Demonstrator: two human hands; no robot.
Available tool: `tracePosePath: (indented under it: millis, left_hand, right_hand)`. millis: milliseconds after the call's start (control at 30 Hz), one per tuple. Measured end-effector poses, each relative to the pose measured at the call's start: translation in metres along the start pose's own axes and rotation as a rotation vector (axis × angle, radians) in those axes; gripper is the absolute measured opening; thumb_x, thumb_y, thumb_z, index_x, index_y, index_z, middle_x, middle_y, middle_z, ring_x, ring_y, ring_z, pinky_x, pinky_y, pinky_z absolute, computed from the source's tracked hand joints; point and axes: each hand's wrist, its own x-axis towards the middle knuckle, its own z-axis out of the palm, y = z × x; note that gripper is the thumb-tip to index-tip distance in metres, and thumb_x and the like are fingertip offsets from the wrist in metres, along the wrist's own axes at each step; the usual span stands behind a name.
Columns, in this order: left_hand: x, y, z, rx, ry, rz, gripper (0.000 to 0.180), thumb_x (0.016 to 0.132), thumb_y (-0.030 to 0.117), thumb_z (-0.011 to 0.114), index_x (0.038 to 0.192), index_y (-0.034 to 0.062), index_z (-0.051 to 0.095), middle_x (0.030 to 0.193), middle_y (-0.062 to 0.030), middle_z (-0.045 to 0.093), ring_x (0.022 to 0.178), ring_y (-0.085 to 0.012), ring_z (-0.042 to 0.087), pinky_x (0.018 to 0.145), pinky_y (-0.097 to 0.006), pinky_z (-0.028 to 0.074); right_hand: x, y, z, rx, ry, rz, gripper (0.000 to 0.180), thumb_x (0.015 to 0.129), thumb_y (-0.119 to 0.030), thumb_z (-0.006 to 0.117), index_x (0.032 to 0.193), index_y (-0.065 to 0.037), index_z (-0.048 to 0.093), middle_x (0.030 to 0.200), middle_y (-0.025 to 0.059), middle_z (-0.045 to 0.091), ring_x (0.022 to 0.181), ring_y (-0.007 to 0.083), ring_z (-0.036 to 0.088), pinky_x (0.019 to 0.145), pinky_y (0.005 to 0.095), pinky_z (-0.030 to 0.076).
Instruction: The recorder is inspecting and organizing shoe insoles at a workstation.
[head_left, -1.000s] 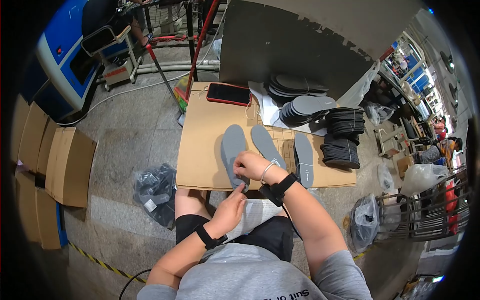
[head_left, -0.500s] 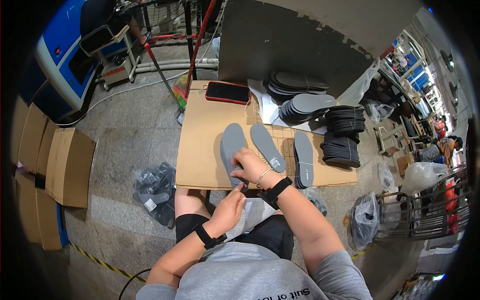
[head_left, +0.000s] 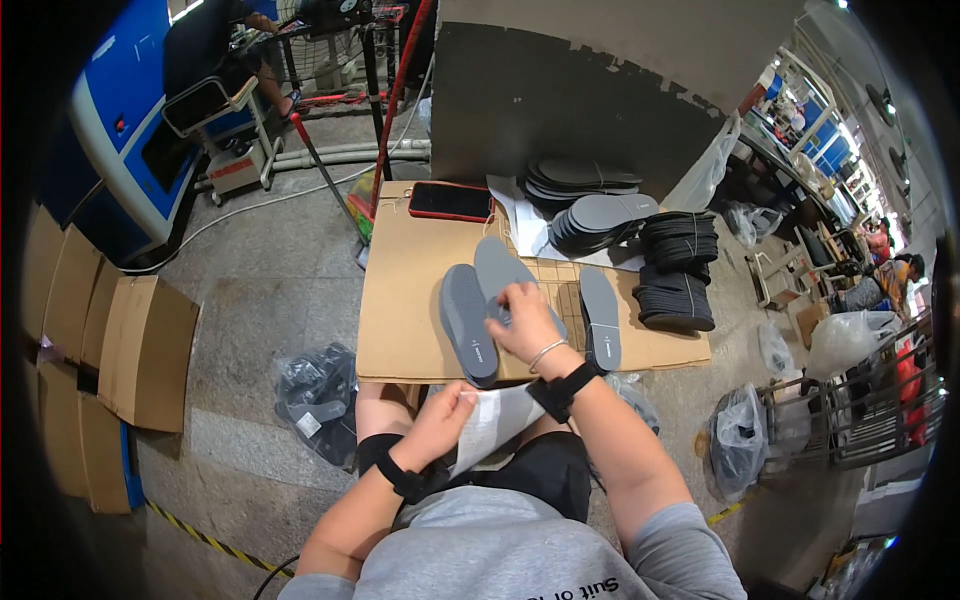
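My right hand (head_left: 522,325) is closed over a grey insole (head_left: 496,262) in the middle of the cardboard-topped table, its fingers bent at the insole's edge and hiding the lower part. To its left lies a grey insole stack (head_left: 468,325), a small light print on the top heel. With thumb and fingers, my left hand (head_left: 440,425) pinches a white sheet (head_left: 492,425) below the table's front edge, over my lap. Further right is a banded insole bundle (head_left: 600,318).
At the back of the table (head_left: 400,340) are a red-cased phone (head_left: 450,200), a loose grey insole pile (head_left: 600,222) and dark insole bundles (head_left: 677,298). A grey panel (head_left: 560,110) stands behind. Plastic bags (head_left: 318,400) and cardboard boxes (head_left: 145,350) are on the floor to the left.
My right hand has left the left insole stack and moved to the middle insole, which has shifted left and away from me. My left hand has come down from the stack with the white sheet.
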Motion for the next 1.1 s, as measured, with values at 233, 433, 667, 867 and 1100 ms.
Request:
tracePosePath:
  millis: [233,433,667,867,1100]
  left_hand:
    - [0.019,0.005,-0.022,-0.545,-0.051,-0.140,0.015,0.095,0.018,0.047,0.095,0.0044,0.053,0.083,0.0024,0.054,0.075,-0.0040,0.048,0.070,-0.021,0.041]
    - [0.020,0.020,-0.013,-0.601,0.006,-0.162,0.015,0.093,0.017,0.051,0.097,0.0034,0.055,0.089,-0.0010,0.060,0.080,-0.0070,0.055,0.072,-0.022,0.045]
    - [0.016,0.008,-0.009,-0.679,0.079,-0.271,0.018,0.092,0.016,0.053,0.096,-0.0005,0.059,0.088,-0.0058,0.064,0.075,-0.0113,0.060,0.069,-0.025,0.048]
    - [0.019,0.005,-0.005,-0.640,0.098,-0.317,0.018,0.092,0.015,0.053,0.096,-0.0015,0.059,0.085,-0.0059,0.064,0.074,-0.0113,0.059,0.068,-0.025,0.047]
    - [0.016,-0.017,-0.003,-0.123,0.167,-0.149,0.018,0.090,0.016,0.054,0.092,-0.0019,0.060,0.088,-0.0078,0.065,0.076,-0.0166,0.062,0.070,-0.027,0.047]
  right_hand:
    - [-0.053,-0.013,-0.038,0.459,-0.367,-0.120,0.032,0.076,-0.019,0.071,0.102,-0.002,0.062,0.098,0.0113,0.064,0.093,0.0206,0.059,0.083,0.0312,0.046]
    - [-0.071,-0.019,-0.013,0.370,-0.124,-0.101,0.021,0.075,-0.016,0.068,0.093,-0.005,0.063,0.082,0.0116,0.063,0.080,0.0280,0.058,0.076,0.0361,0.045]
    - [-0.086,-0.031,-0.004,-0.034,0.167,-0.407,0.015,0.075,-0.014,0.065,0.088,-0.007,0.062,0.086,0.0056,0.061,0.081,0.0234,0.055,0.078,0.0362,0.041]
    - [-0.090,-0.028,0.001,-0.081,0.226,-0.451,0.015,0.074,-0.013,0.066,0.087,-0.007,0.062,0.088,0.0052,0.061,0.082,0.0237,0.056,0.078,0.0368,0.042]
    - [-0.060,-0.011,-0.001,0.798,-0.058,0.243,0.010,0.079,-0.008,0.064,0.088,-0.002,0.062,0.093,0.0093,0.063,0.085,0.0200,0.060,0.075,0.0303,0.048]
